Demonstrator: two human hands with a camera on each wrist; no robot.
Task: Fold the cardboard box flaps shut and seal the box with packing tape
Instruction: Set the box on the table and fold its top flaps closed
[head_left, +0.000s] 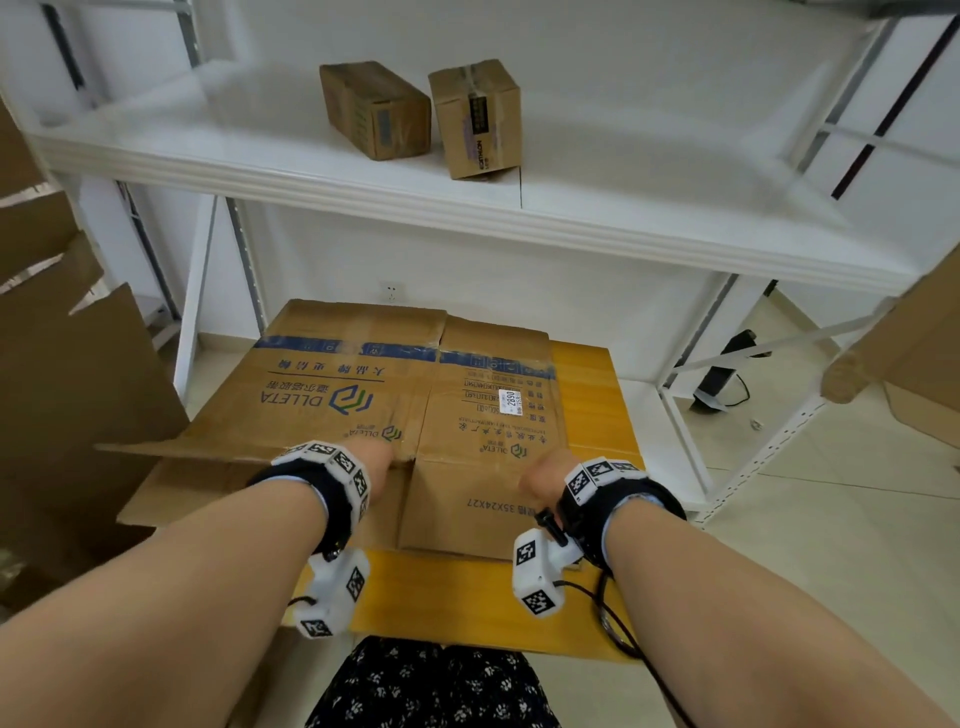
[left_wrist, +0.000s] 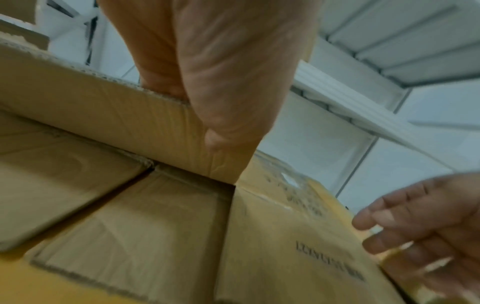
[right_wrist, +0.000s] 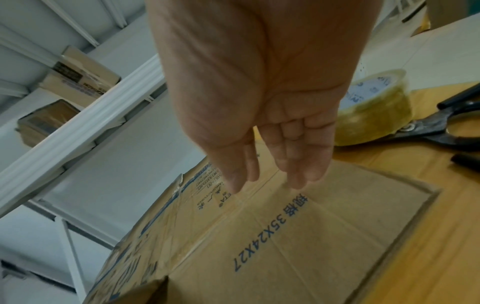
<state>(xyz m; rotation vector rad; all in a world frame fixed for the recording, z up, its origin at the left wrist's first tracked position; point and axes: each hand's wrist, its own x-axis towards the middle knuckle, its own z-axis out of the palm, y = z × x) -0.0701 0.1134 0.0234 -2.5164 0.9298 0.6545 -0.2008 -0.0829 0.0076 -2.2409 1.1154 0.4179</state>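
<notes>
A flattened brown cardboard box (head_left: 415, 384) with blue print lies on the yellow table (head_left: 467, 597). My left hand (head_left: 375, 465) pinches the edge of a raised flap (left_wrist: 116, 115), thumb (left_wrist: 228, 115) on its near face and fingers over the edge. My right hand (head_left: 545, 473) holds straight fingers (right_wrist: 298, 164) down at the crease above the flap (right_wrist: 311, 236) printed 35X24X27; contact is unclear. A roll of clear packing tape (right_wrist: 376, 107) stands on the table just right of that hand, seen only in the right wrist view.
Black scissors (right_wrist: 441, 125) lie beside the tape. A white shelf (head_left: 571, 208) overhangs the table's far side, with two small cardboard boxes (head_left: 376, 109) (head_left: 475, 117) on it. Large cardboard sheets (head_left: 67, 389) stand at the left. A white rack frame (head_left: 753, 452) stands at the right.
</notes>
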